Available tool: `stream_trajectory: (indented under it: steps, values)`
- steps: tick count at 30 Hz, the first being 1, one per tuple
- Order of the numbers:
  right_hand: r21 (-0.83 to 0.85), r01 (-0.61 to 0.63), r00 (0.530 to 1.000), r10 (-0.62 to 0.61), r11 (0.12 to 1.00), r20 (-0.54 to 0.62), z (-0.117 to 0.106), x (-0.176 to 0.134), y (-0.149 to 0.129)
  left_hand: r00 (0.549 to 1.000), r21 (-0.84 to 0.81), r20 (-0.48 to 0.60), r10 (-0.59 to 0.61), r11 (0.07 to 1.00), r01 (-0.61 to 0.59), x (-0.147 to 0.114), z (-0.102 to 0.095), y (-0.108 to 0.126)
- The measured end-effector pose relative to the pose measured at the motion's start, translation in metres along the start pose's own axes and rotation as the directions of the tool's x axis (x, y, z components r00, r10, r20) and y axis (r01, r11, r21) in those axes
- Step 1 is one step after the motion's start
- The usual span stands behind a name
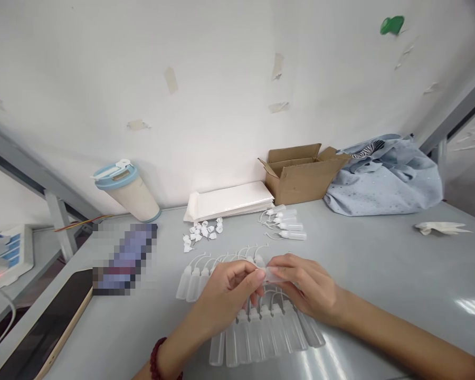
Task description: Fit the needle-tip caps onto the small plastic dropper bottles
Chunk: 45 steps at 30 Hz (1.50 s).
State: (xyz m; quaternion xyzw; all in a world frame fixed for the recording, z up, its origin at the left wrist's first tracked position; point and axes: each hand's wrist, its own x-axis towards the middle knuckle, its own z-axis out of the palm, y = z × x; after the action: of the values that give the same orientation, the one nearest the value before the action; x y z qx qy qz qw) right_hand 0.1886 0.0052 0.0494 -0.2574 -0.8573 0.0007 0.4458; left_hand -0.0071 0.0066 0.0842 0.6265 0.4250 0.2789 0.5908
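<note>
1. The left hand (pixel 230 289), just below the centre of the frame, is curling, thumb and forefinger nearly closed and pinching the left end of a translucent bottle (pixel 276 274); the exact detail between those tips is staying too small to tell.
2. The right hand (pixel 306 283), right of it, is bending its fingers around the bottle's smooth, rounded body and holding it roughly level, just below the frame's centre.
3. Beneath the hands, a front row of bottles (pixel 255 340) is lying side by side at lower centre, its frosted, slender cylinders showing thin, curved tubes at their necks.
4. A rear row of bottles (pixel 193 285) is lying left of centre, partly hiding behind the left hand.
5. Small, angular white caps (pixel 205 230) are lying scattered above that row, while a loose cluster of bottles (pixel 293 235) is resting right of centre, tubes pointing left.
6. Behind these, a glossy white stack of envelopes (pixel 233 201) is lying flat against an open, brown cardboard box (pixel 306 179).
7. A soft, creased, pale blue cloth bag (pixel 383 184) is slumping at the right.
</note>
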Motion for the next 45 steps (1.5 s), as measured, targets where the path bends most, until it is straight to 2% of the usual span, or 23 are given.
stream_trajectory:
  steps: [2,7,10,12,14,15,16,17,18,21,23,27,30,32,34,35,37,40,42,43,45]
  values:
    - [-0.031,0.037,0.999,-0.037,0.999,0.007,0.001,-0.001,0.001,1.0,-0.01,0.005,-0.005,1.0,0.005,0.0,-0.001,-0.001]
    - [-0.048,0.032,0.999,-0.032,0.998,0.001,0.002,0.002,0.003,0.995,-0.016,-0.094,0.043,0.999,-0.044,-0.002,0.0,0.0]
    - [0.077,-0.068,0.997,0.066,0.995,0.027,-0.001,0.005,0.0,0.975,0.136,-0.125,0.181,0.977,-0.164,-0.004,0.002,-0.002]
    - [0.171,-0.21,0.977,0.2,0.963,0.077,-0.005,0.007,-0.003,0.911,0.33,-0.143,0.388,0.886,-0.326,-0.004,0.004,-0.005]
    - [0.237,-0.36,0.931,0.333,0.902,0.148,-0.008,0.008,-0.004,0.794,0.489,-0.133,0.594,0.736,-0.468,-0.005,0.006,-0.009]
    - [0.259,-0.414,0.908,0.377,0.872,0.181,-0.01,0.009,-0.005,0.744,0.53,-0.129,0.655,0.68,-0.507,-0.005,0.006,-0.011]
    - [0.275,-0.449,0.892,0.404,0.85,0.204,-0.011,0.009,-0.005,0.723,0.542,-0.132,0.678,0.66,-0.52,-0.005,0.006,-0.011]
    - [0.288,-0.459,0.887,0.412,0.841,0.21,-0.011,0.01,-0.005,0.734,0.532,-0.14,0.665,0.676,-0.511,-0.005,0.006,-0.011]
    - [0.294,-0.451,0.891,0.404,0.843,0.206,-0.012,0.01,-0.005,0.773,0.501,-0.146,0.617,0.72,-0.48,-0.005,0.005,-0.01]
    - [0.272,-0.365,0.93,0.335,0.89,0.15,-0.01,0.01,-0.006,0.928,0.363,-0.092,0.361,0.88,-0.306,-0.006,0.002,-0.003]
    - [0.238,-0.273,0.961,0.253,0.932,0.111,-0.008,0.009,-0.005,0.975,0.289,-0.04,0.217,0.937,-0.197,-0.006,0.0,0.001]
    - [0.015,-0.016,0.998,0.015,1.0,0.069,-0.005,0.006,0.002,0.995,0.147,-0.006,0.102,0.984,-0.1,-0.006,0.0,0.005]
    - [-0.148,0.105,0.993,-0.096,0.983,0.064,-0.004,0.007,0.007,0.997,0.066,-0.051,0.054,0.997,-0.05,-0.005,0.004,0.003]
    - [-0.109,0.068,0.996,-0.061,0.992,0.067,-0.005,0.008,0.007,0.995,0.073,-0.078,0.057,0.996,-0.051,-0.004,0.007,0.001]
    - [0.026,-0.057,0.995,0.055,0.998,0.082,-0.006,0.009,0.004,0.986,0.186,-0.101,0.132,0.976,-0.112,-0.004,0.008,-0.001]
    - [0.108,-0.149,0.985,0.138,0.983,0.106,-0.006,0.01,0.003,0.971,0.28,-0.115,0.207,0.945,-0.169,-0.004,0.008,-0.003]
    - [0.255,-0.367,0.927,0.327,0.895,0.185,-0.006,0.01,0.0,0.909,0.482,-0.108,0.403,0.821,-0.307,-0.003,0.008,-0.009]
    - [0.447,-0.644,0.764,0.546,0.62,0.344,-0.005,0.01,0.0,0.779,0.671,-0.008,0.626,0.581,-0.46,-0.001,0.006,-0.019]
    - [0.562,-0.72,0.676,0.592,0.406,0.439,-0.003,0.011,0.001,0.749,0.734,0.061,0.66,0.478,-0.482,0.0,0.006,-0.023]
    - [0.602,-0.733,0.648,0.595,0.317,0.476,-0.002,0.012,0.002,0.746,0.755,0.084,0.661,0.446,-0.48,0.0,0.006,-0.025]
    - [0.637,-0.74,0.616,0.596,0.214,0.515,-0.002,0.014,0.002,0.751,0.77,0.102,0.652,0.427,-0.475,0.0,0.006,-0.025]
